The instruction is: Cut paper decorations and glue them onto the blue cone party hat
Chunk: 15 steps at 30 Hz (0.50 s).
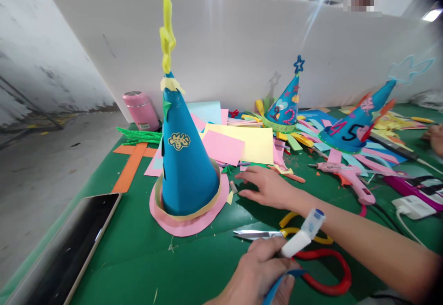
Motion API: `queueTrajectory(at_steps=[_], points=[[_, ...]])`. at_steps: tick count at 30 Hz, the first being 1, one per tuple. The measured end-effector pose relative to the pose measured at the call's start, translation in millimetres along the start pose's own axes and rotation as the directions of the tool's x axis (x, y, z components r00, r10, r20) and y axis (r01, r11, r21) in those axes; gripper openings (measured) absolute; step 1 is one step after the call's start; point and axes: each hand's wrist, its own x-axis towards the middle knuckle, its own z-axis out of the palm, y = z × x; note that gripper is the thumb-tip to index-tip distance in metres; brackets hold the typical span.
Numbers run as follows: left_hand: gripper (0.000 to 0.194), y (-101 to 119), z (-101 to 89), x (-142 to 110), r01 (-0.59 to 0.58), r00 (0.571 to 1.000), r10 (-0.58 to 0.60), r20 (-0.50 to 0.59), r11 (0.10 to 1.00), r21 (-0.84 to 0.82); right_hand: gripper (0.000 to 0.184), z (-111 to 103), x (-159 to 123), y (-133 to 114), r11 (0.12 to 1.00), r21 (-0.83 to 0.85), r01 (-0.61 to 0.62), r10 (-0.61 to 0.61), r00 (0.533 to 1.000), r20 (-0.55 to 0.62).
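Low in the head view, my left hand point(258, 268) is closed around a white pen-like tube point(301, 240) with a clear, blue-ended top. A blue strip point(277, 289) is pinched in the same hand. Red-handled scissors point(341, 272) lie partly hidden beside it. Beyond, my right hand point(265, 187) reaches left over the table, fingers apart, close to a small greyish cylinder point(234, 187). Yellow-handled scissors point(258, 235) lie between both hands, partly under my right forearm. Left of my hands stands a blue cone hat point(187, 166) with a pink brim point(180, 227) and yellow topper point(167, 37).
A phone point(65, 254) lies at left, with a pink flask point(141, 111) behind. Paper sheets point(256, 139), two decorated cone hats point(285, 106) point(356, 125) and a pink glue gun point(349, 178) lie rightward. Another person's hand point(435, 139) shows at the right edge.
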Motion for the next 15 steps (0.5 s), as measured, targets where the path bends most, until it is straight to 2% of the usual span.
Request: queueTrajectory(at_steps=[2,5,9,11,15], points=[[0.027,-2.5,-0.6,-1.9,-0.048,0.999,0.048,0.005,0.998,-0.031,0.036,10.6,13.7,-6.8,1.000,-0.008,-0.015,0.015,1.000,0.015],[0.031,-4.4,-4.3,-2.9,-0.085,0.995,0.088,0.036,0.994,-0.066,0.025,20.4,23.2,-7.1,0.999,-0.034,-0.042,0.044,0.998,0.039],[0.031,-3.7,-8.1,-1.9,-0.103,0.990,0.110,0.088,0.991,-0.083,0.014,19.0,25.9,3.3,0.993,-0.080,-0.087,0.091,0.995,0.046],[0.028,-3.3,-6.6,-1.4,-0.077,0.993,0.083,0.088,0.995,-0.066,0.015,15.0,27.1,8.4,0.986,-0.110,-0.127,0.131,0.991,0.032],[0.022,-5.7,1.8,-1.3,0.048,0.997,-0.048,0.066,0.999,-0.006,0.022,8.9,30.7,10.4,0.973,-0.137,-0.184,0.182,0.983,-0.022]])
